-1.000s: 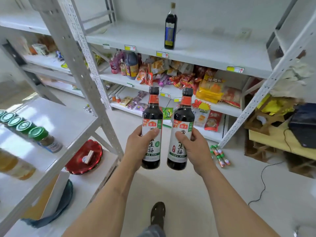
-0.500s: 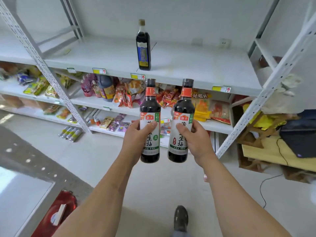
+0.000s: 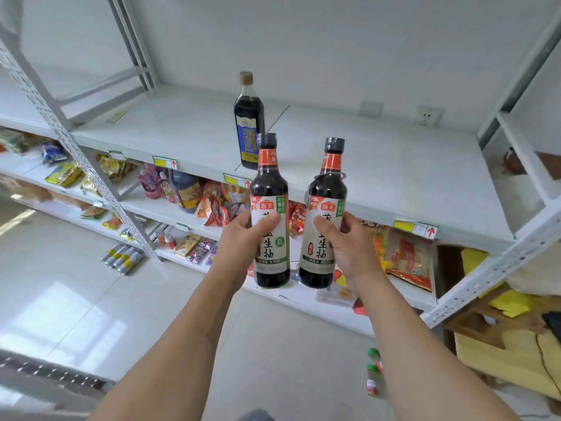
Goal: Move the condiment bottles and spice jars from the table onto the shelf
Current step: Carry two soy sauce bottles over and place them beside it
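Each hand grips one soy sauce bottle: left hand [image 3: 243, 238], right hand [image 3: 349, 247]. Stand both upright on the shelf [image 3: 379, 165], at three o'clock from the vinegar bottle [image 3: 248, 123].

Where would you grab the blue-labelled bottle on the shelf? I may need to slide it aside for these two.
Take the blue-labelled bottle around its wide labelled body, coming from the front, open edge of the shelf. It stands upright near that edge with bare shelf on both sides. The neck is narrow and tall, so gripping there would probably tip it more easily.
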